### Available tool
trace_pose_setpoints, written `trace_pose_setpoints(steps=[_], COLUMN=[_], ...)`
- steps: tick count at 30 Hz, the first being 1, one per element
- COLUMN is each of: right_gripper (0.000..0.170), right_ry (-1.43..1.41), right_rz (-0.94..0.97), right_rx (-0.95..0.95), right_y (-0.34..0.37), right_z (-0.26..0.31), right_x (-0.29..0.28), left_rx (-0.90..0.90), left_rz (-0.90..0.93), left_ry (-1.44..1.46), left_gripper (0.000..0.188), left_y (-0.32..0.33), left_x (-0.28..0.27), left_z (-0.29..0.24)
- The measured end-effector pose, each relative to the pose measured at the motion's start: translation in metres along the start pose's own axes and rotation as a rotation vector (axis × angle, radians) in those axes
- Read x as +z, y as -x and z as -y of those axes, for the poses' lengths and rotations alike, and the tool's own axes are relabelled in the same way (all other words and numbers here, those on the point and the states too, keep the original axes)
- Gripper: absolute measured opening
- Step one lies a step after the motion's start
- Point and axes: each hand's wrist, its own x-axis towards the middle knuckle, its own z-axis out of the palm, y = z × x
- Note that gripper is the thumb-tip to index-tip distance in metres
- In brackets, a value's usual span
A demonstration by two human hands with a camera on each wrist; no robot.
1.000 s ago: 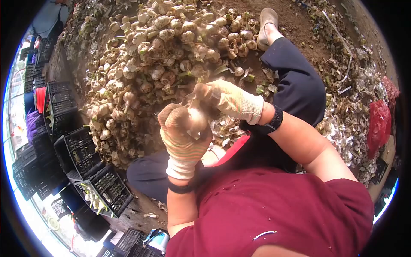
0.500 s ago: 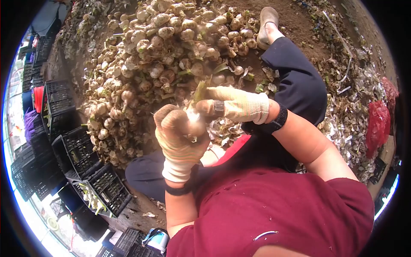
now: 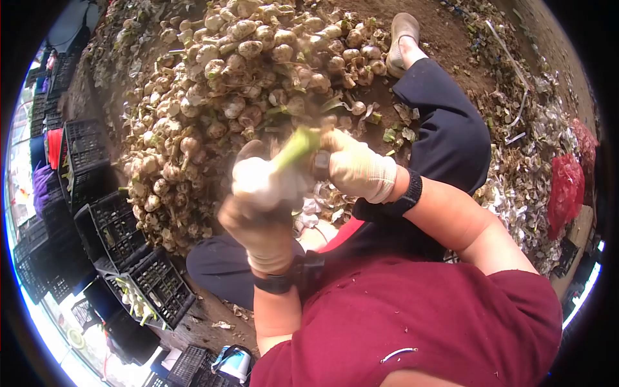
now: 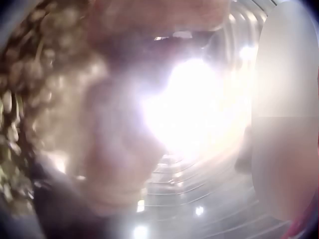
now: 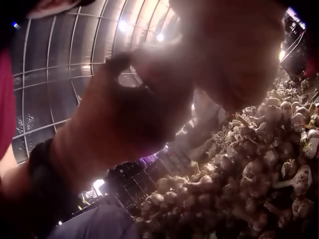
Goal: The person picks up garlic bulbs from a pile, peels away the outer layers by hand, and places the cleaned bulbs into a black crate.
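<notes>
A pale garlic bulb with a green stem is held up before the lap, blurred by motion. My gloved left hand grips the bulb from below, its fingers smeared in the head view. Close by on the right, my gloved right hand has curled fingers at the upper end of the stem, and a dark band circles its thumb. Both wrist views are blurred; glare hides much of the left one, while the left hand shows dark in the right one.
Beyond the hands rises a large heap of garlic. Black crates line the left side, one with trimmed garlic. Loose skins cover the ground at right, near a red mesh bag. The person's bent leg frames the heap's right side.
The bulb has turned whiter and its green stem now shows bare, tilted toward the right hand. The left hand has swung a little left and blurred; the right hand has stayed near the stem.
</notes>
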Motion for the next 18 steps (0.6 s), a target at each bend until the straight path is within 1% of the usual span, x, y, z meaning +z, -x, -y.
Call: trace_pose_setpoints(steps=[1, 2, 3, 5, 6, 7, 9, 11, 12, 13, 15, 16, 17, 18], right_gripper=[0.025, 0.022, 0.022, 0.019, 0.02, 0.022, 0.023, 0.022, 0.023, 0.024, 0.022, 0.019, 0.018, 0.017], right_ry=[0.062, 0.173, 0.173, 0.193, 0.254, 0.172, 0.136, 0.243, 0.338, 0.402, 0.791, 0.488, 0.185, 0.106], right_rz=[0.142, 0.04, 0.039, 0.051, -0.057, -0.125, -0.331, -0.238, -0.134, -0.046, 0.004, 0.084, 0.159, 0.074], right_rx=[-0.063, -0.092, -0.091, -0.069, -0.014, -0.071, -0.05, 0.048, 0.077, 0.082, -0.094, 0.028, 0.144, 0.171], right_y=[0.0, -0.003, -0.002, -0.002, -0.002, -0.004, -0.004, -0.001, 0.001, 0.003, 0.005, 0.004, 0.004, 0.009], right_z=[0.0, 0.004, 0.005, 0.006, 0.008, 0.006, 0.003, 0.004, 0.0, 0.001, -0.01, 0.0, 0.014, 0.023], right_x=[-0.002, 0.009, 0.007, 0.001, 0.001, 0.001, 0.004, 0.012, 0.011, 0.018, 0.011, 0.01, 0.011, 0.015], left_rx=[-0.084, -0.237, -0.238, 0.136, 0.339, 0.435, 0.45, 0.314, 0.35, 0.309, 0.166, 0.059, -0.044, -0.04], left_rz=[-0.013, 0.052, 0.052, 0.009, -0.063, -0.097, 0.082, -0.059, 0.081, -0.093, -0.111, -0.111, -0.096, -0.072], left_ry=[0.238, 0.254, 0.255, -0.77, -0.649, -0.539, -0.277, -0.402, -0.554, -0.622, -0.246, -0.273, 0.116, 0.194], left_gripper=[0.054, 0.051, 0.051, 0.049, 0.051, 0.058, 0.075, 0.084, 0.088, 0.074, 0.053, 0.04, 0.032, 0.031], left_y=[-0.004, -0.012, -0.014, -0.017, -0.016, -0.009, -0.008, 0.0, -0.001, -0.009, -0.011, -0.019, -0.015, -0.013], left_x=[-0.002, -0.016, -0.026, -0.035, -0.034, -0.029, -0.046, -0.012, -0.033, -0.023, -0.007, -0.034, -0.011, -0.004], left_z=[-0.002, -0.004, 0.0, 0.006, 0.011, 0.013, 0.02, 0.029, 0.043, 0.039, 0.02, 0.02, 0.004, 0.0])
